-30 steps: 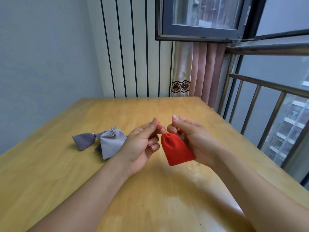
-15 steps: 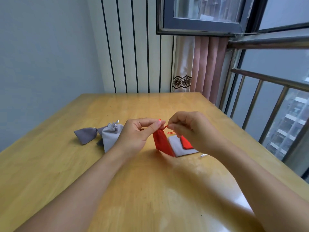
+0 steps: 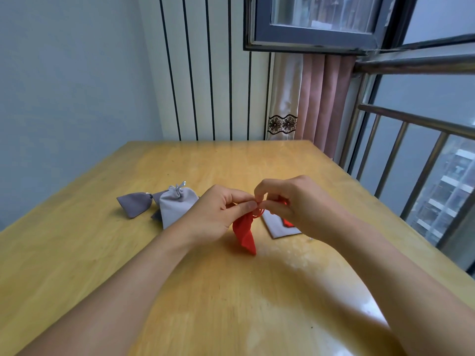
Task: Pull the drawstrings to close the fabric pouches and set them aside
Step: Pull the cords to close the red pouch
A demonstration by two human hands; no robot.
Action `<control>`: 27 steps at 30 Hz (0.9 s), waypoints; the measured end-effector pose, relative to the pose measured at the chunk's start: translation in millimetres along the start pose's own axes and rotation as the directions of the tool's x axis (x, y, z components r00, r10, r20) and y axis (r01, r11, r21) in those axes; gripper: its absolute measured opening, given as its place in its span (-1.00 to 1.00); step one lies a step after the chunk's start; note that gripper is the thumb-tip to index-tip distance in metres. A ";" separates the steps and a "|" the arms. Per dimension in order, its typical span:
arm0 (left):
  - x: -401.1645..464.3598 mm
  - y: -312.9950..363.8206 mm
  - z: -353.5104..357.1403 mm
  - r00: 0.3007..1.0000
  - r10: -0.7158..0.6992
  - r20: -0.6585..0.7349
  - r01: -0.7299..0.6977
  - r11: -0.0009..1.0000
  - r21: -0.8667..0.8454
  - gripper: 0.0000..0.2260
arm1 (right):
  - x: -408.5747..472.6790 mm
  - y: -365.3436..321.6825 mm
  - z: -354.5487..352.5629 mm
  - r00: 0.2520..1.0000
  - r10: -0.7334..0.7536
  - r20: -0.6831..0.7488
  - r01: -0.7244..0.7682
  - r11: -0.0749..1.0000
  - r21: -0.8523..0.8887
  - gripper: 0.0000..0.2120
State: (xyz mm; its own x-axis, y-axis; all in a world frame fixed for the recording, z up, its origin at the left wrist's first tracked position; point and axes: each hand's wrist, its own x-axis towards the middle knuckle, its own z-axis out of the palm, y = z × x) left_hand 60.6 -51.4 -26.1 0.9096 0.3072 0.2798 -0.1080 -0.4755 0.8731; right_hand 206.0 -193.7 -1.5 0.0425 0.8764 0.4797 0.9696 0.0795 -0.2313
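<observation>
Red pouch (image 3: pixel 245 233) held above the table (image 3: pixel 102 253), gathered neck pinched by left hand (image 3: pixel 218 217), thin red cord (image 3: pixel 259 211) pinched by right hand (image 3: pixel 290 201). Behind right hand, flat grey pouch (image 3: pixel 276 227) and another red one (image 3: pixel 288 223), mostly hidden. Left: cinched soft grey pouches (image 3: pixel 177 206).
</observation>
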 end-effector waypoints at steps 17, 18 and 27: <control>0.2 4.0 -6.7 0.998 -0.066 -0.008 0.064 0.990 -0.127 -0.84 | 0.0 -9.4 4.0 0.961 0.162 0.225 -0.174 0.984 0.031 -0.88; 0.1 3.9 -6.5 0.997 -0.076 -0.001 0.075 0.987 -0.145 -0.86 | -0.5 -10.4 1.9 0.959 0.158 0.235 -0.183 0.979 0.090 -0.93; 0.9 4.7 -11.9 0.982 -0.140 -0.125 0.099 0.951 -0.292 -0.65 | 0.8 -4.4 -8.9 0.977 0.175 0.126 -0.193 0.969 0.156 -0.85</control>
State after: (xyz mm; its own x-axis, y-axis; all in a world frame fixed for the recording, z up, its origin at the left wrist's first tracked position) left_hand 56.1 -43.5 -16.9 0.8581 0.4718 0.2023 -0.1302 -0.1812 0.9748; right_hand 203.9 -197.5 7.4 0.1807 0.9294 0.3218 0.8933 -0.0182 -0.4491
